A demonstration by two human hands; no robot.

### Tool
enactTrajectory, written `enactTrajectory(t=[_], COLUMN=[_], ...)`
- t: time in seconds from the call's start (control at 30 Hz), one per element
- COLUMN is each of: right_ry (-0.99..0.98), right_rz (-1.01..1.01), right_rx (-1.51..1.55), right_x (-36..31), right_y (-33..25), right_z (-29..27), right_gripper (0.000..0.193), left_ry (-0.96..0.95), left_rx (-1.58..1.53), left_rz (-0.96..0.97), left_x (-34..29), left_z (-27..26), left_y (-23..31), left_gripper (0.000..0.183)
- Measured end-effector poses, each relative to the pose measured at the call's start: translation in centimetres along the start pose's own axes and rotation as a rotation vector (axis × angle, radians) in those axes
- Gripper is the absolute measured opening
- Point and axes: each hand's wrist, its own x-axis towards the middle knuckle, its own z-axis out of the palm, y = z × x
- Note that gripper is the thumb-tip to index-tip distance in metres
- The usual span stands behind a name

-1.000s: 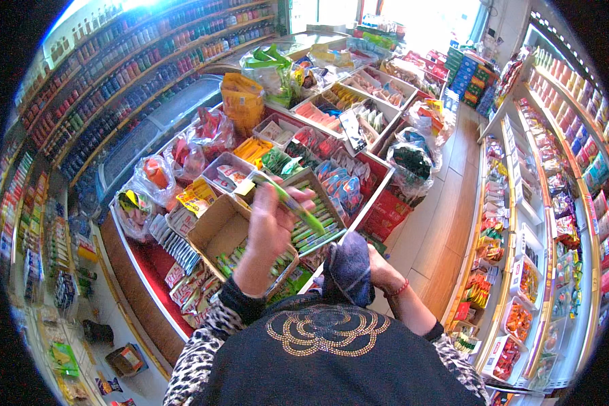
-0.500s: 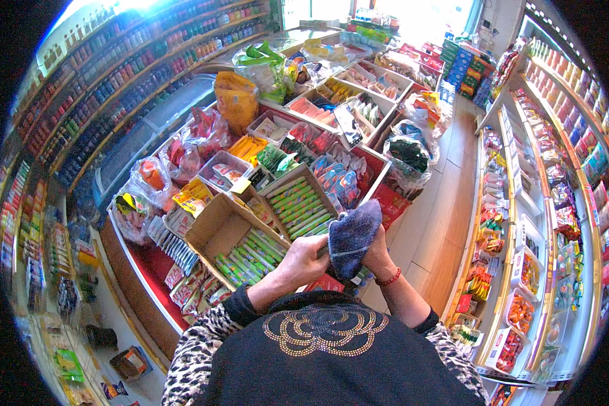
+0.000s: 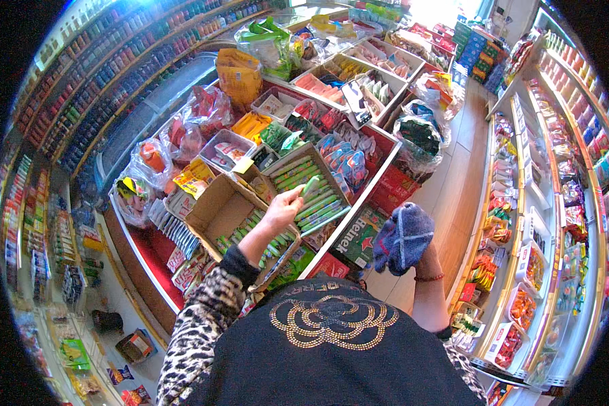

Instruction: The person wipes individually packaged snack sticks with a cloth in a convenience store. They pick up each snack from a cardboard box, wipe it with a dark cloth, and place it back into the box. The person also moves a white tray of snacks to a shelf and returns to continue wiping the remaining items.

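My left hand [image 3: 284, 208] is closed in a pinch on a slim green-wrapped stick [image 3: 310, 186], lifted above a cardboard box of similar green sticks [image 3: 298, 174]. Below that hand, a second cardboard box [image 3: 213, 199] holds more of the green sticks, partly covered by my forearm. Off to the right, beyond the display's white edge, my right hand [image 3: 429, 260] grips a bunched dark blue cloth [image 3: 406, 237] with pale lines. The cloth hides most of those fingers.
A white-edged display [image 3: 358, 203] carries bagged goods and small trays. A phone [image 3: 360, 101] lies among them. Right of it run a tiled floor [image 3: 446, 196] and snack shelves [image 3: 514, 223]. A green drinks carton [image 3: 362, 237] stands beside the display.
My left hand has left the cloth and moved up and left to the green sticks, taking hold of one. My right hand has carried the cloth to the right.
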Motion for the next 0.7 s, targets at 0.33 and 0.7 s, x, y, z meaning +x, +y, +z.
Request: enactTrajectory(t=[0.33,0.7], right_ry=[0.186,0.115], right_rz=[0.289,0.16], right_rx=[0.586,0.077], right_x=[-3.4,-1.7], right_y=[-0.7,-0.4], right_z=[-1.6,-0.5], right_gripper=[0.014,0.024], left_ry=[0.112,0.072], left_rx=[0.669,0.439], left_rz=[-0.011,0.313], left_x=[10.9,6.4], left_z=[4.7,2.2], left_y=[-7.3,-6.9], left_gripper=[0.043,0.032])
